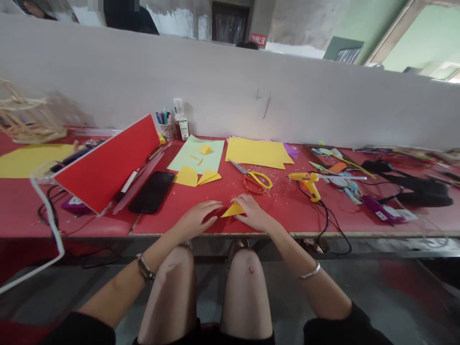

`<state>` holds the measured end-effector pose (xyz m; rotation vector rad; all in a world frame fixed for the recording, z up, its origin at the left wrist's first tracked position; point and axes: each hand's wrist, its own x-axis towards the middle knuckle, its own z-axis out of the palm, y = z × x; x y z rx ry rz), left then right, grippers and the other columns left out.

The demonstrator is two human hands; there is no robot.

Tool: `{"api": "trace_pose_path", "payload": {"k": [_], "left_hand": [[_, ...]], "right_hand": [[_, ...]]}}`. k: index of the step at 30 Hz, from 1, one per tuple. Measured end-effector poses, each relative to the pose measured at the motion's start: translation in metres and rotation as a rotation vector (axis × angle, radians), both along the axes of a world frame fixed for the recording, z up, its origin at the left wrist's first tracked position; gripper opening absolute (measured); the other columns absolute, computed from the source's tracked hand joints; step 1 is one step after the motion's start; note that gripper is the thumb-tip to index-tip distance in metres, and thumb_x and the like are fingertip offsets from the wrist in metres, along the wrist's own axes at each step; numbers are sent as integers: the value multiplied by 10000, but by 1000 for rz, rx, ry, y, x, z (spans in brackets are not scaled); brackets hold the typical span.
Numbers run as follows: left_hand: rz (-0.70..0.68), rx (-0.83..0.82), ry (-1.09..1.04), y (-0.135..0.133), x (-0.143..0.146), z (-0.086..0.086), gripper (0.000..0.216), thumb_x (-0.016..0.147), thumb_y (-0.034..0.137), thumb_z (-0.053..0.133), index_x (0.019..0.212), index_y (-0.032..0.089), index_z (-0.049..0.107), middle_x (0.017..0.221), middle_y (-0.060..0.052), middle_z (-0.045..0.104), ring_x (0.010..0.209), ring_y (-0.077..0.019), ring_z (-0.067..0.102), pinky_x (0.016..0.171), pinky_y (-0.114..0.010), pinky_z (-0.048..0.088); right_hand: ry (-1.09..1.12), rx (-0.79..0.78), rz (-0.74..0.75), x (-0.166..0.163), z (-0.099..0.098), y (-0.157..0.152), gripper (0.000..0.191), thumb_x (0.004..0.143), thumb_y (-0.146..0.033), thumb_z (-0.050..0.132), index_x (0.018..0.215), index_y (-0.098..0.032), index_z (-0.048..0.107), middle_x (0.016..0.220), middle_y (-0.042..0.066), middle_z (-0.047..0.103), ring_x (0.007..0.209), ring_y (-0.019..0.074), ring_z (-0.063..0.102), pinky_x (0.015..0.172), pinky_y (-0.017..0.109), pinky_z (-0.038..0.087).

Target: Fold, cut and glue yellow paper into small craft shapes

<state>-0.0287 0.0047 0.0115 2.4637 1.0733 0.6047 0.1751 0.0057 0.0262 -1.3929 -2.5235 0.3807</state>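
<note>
A small folded piece of yellow paper (233, 210), pointed at its left end, is in my right hand (252, 214) near the table's front edge. The fingers lie over its upper side and the thumb is along its lower edge, covering its right part. My left hand (197, 219) is open just left of the paper's tip, apart from it, with its fingers stretched and thumb spread. Behind my right hand lie scissors (260, 179) with yellow and red handles. Yellow paper cutouts (187, 176) rest beyond my left hand, beside a black phone (151, 192).
Yellow sheets (258, 151) and a pale green sheet (176, 160) lie at the back. A yellow glue gun (305, 182) with a trailing cord is on the right. A red board (111, 165) leans at left. A pen cup (166, 129) and bottle (181, 122) stand by the partition.
</note>
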Motion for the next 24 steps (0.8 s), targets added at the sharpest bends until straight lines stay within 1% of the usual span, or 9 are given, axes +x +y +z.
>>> {"api": "trace_pose_path", "payload": {"k": [4, 7, 9, 11, 14, 17, 19, 21, 24], "left_hand": [[6, -5, -99, 13, 20, 0, 382, 840, 252, 243, 1167, 144, 408, 1216, -88, 462, 1130, -151, 389, 960, -326, 303], [-35, -47, -117, 23, 32, 1, 379, 845, 240, 243, 1185, 141, 377, 1213, -90, 466, 1124, -146, 399, 950, -325, 315], [-73, -73, -77, 28, 36, -2, 383, 837, 212, 265, 1204, 139, 348, 1188, -98, 489, 1088, -149, 438, 917, -323, 352], [-107, -69, -21, 29, 36, -5, 390, 824, 181, 296, 1209, 141, 340, 1163, -102, 506, 1057, -151, 465, 891, -317, 376], [-106, 52, 48, 26, 32, -6, 379, 806, 165, 346, 1183, 161, 380, 1206, -98, 461, 1106, -165, 412, 915, -334, 350], [-76, 213, 125, 21, 27, -4, 377, 790, 152, 381, 1165, 182, 404, 1255, -82, 402, 1154, -182, 341, 951, -363, 303], [-97, 270, 188, 18, 26, -4, 369, 789, 134, 382, 1153, 184, 415, 1210, -67, 450, 1131, -171, 363, 971, -374, 269], [-129, 296, 248, 16, 27, -4, 329, 801, 122, 363, 1112, 183, 451, 1131, -53, 514, 1082, -158, 411, 981, -388, 243], [-187, 306, 334, 13, 31, -4, 285, 825, 143, 338, 1065, 165, 490, 1086, -64, 536, 1020, -158, 455, 932, -356, 312]], "right_hand": [[-57, 42, 13, -3, 6, 4, 416, 691, -223, 540, 1087, -148, 435, 1031, 99, 477, 975, 221, 422, 825, 366, 337], [-103, -13, 28, -4, 9, 7, 275, 701, -177, 530, 973, -144, 505, 974, 90, 531, 942, 214, 462, 799, 354, 330], [-124, -49, 39, -4, 10, 9, 182, 716, -123, 502, 892, -151, 538, 942, 79, 566, 921, 202, 491, 790, 352, 318], [-119, -46, 57, -4, 10, 9, 155, 720, -88, 487, 837, -163, 555, 925, 63, 589, 910, 190, 509, 807, 367, 296], [-94, 29, 89, -2, 10, 10, 158, 705, -51, 490, 768, -168, 575, 896, 49, 605, 905, 178, 523, 832, 374, 284], [-83, 113, 156, 2, 6, 11, 169, 685, -33, 504, 742, -164, 595, 858, 54, 619, 879, 173, 537, 813, 341, 329], [-56, 143, 208, 7, 0, 13, 165, 683, -40, 510, 732, -164, 608, 846, 57, 630, 853, 167, 549, 797, 318, 362], [-4, 179, 218, 13, -8, 12, 174, 694, -58, 502, 752, -171, 621, 897, 63, 632, 882, 167, 549, 807, 317, 379], [66, 248, 188, 22, -18, 7, 252, 718, -65, 450, 842, -196, 626, 1012, 62, 605, 976, 169, 519, 843, 336, 380]]}}
